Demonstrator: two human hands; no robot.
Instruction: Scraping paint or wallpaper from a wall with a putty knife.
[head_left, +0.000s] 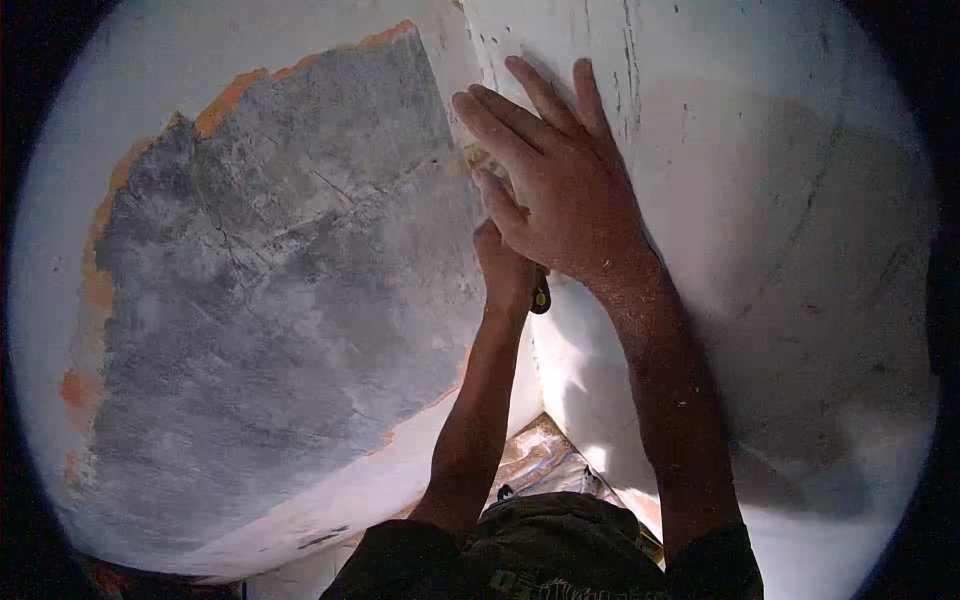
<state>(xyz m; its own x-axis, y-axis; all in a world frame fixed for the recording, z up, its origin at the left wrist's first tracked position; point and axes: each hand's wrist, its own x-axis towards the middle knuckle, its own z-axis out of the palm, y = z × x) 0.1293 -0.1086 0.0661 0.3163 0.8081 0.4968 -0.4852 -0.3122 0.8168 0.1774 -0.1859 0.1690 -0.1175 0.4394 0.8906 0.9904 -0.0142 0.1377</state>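
My left hand (507, 264) is curled around a hand tool's handle, close to the corner where two walls meet. The dark handle end (541, 296), with a yellow-green spot, pokes out below the fist. What kind of tool it is cannot be told, since its working end is hidden behind my hands. Just above and to the right, my right hand (568, 187) lies spread by the right wall (750, 247), fingers apart and nothing visible in it. Beside the left fist is a large grey plaster patch (315, 300) on the left wall (420, 457).
Orange-toned edging (225, 101) borders parts of the grey patch. Dark streaks and scuffs mark the right wall. Below, a floor covering (544, 457), apparently creased sheeting, fills the corner between the walls. Bright light falls low in the corner.
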